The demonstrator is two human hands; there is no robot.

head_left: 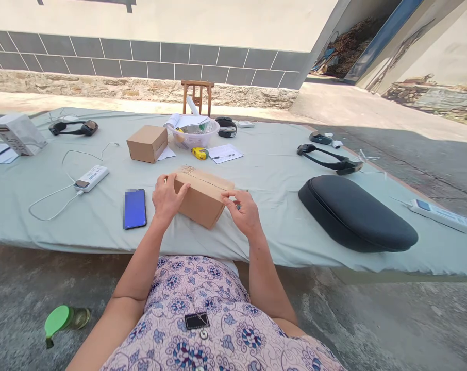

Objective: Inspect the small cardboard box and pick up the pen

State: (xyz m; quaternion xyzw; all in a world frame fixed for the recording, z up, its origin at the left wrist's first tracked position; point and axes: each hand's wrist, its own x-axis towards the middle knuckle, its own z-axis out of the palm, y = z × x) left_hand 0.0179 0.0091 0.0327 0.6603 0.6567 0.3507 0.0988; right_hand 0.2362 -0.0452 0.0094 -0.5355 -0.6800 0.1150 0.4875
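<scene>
The box is on the table between the two hands, closer to the near edge than to the far one, about midway along that edge. Its long axis runs from left to right on a slant, the right end swung toward the near edge, so one long side faces the person.

The left hand is at the left end, grasping it: the thumb lies over the near top edge, the fingers round the end corner. From this hand the box stretches off to the right. The right hand is at the other end, thumb and forefinger drawn together at the top right corner; whether they pinch the cardboard or only touch it, I cannot tell. A greenish bit shows beside that hand, too small to make out. Neither hand is nearer; both meet the box, one at each end.

The phone lies just left of the left hand, near the near edge. The black case is well right of the right hand. Toward the far edge, beyond the box, sits a tape measure, with a second box to its left.
</scene>
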